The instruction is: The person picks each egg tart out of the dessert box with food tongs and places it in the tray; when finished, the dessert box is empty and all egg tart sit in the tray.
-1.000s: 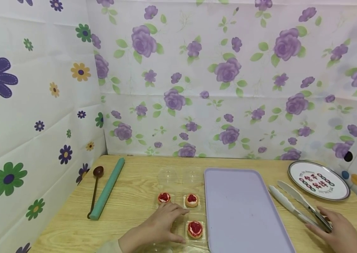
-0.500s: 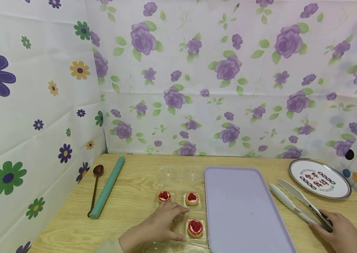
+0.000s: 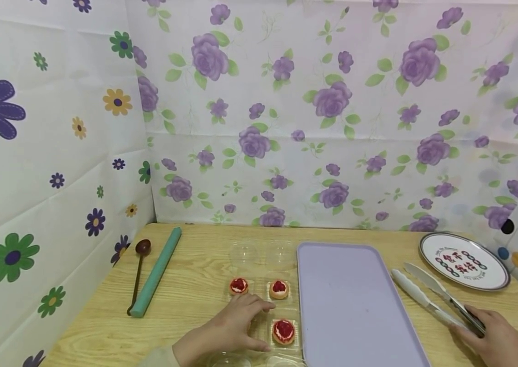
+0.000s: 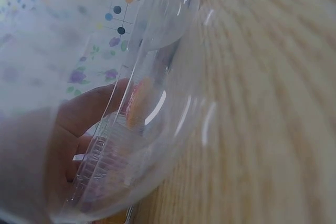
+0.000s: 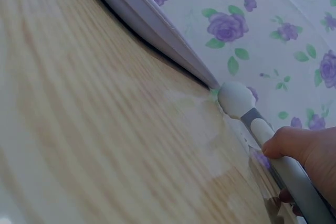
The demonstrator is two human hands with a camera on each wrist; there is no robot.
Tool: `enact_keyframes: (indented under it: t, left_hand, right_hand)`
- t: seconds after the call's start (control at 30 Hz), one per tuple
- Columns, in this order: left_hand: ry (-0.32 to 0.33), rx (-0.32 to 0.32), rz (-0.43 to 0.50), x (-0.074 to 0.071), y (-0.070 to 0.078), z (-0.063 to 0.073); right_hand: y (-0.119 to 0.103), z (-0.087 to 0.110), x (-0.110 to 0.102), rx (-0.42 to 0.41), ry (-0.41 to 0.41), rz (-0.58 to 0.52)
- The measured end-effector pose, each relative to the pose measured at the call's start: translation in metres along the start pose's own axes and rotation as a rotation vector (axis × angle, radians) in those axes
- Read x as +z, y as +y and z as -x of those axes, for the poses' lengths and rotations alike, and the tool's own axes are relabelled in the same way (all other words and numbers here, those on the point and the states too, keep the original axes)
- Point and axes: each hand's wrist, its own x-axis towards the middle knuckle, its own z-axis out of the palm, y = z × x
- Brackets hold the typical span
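My left hand [image 3: 231, 325] rests over a clear plastic clamshell box [image 3: 244, 253], fingers spread and loosely bent. Three red-topped tarts are visible in its compartments: one tart [image 3: 239, 286] beyond my fingers, another tart [image 3: 279, 290] at back right, and a front tart [image 3: 283, 333] beside my thumb. The hand hides the front left compartment. Close up in the left wrist view, the box's transparent domed lid [image 4: 178, 129] stands before the fingers. On the right, my right hand [image 3: 497, 334] grips the tongs [image 3: 429, 300] by the handles, their two pale tips apart and pointing away from me.
A lavender tray [image 3: 346, 300] lies between the box and the tongs. Behind the tongs is a white plate [image 3: 485, 275] with a dark rim. At left are a brown long-handled spoon [image 3: 143, 248] and a green rod [image 3: 157, 275]. Flowered cloth [image 3: 259, 112] walls the table's back.
My right hand has shifted slightly to the right on the tongs' handles. The left hand, box and tarts stay as they were.
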Motion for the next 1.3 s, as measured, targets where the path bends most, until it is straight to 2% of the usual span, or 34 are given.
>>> enact_keyframes:
  t: [0.13, 0.27, 0.47, 0.7, 0.83, 1.3]
  left_hand:
    - [0.002, 0.001, -0.007, 0.000, 0.000, 0.000]
    - [0.005, -0.005, -0.011, 0.000, 0.000, 0.001]
    - [0.019, 0.000, -0.015, -0.001, -0.001, 0.002]
    - [0.018, 0.023, -0.012, 0.000, -0.001, 0.001]
    - [0.009, 0.019, -0.007, -0.001, -0.001, 0.001]
    - [-0.008, 0.000, -0.005, -0.001, -0.001, 0.000]
  right_hand:
    - [-0.003, 0.001, -0.004, 0.018, -0.021, 0.004]
    - [-0.009, 0.001, -0.009, 0.002, 0.003, 0.006]
    - [-0.019, 0.003, -0.017, -0.030, 0.084, -0.004]
    - [-0.029, 0.009, -0.026, -0.102, 0.240, -0.008]
    - [-0.036, 0.012, -0.032, -0.150, 0.257, -0.007]
    - [-0.073, 0.026, -0.057, -0.160, 0.116, -0.011]
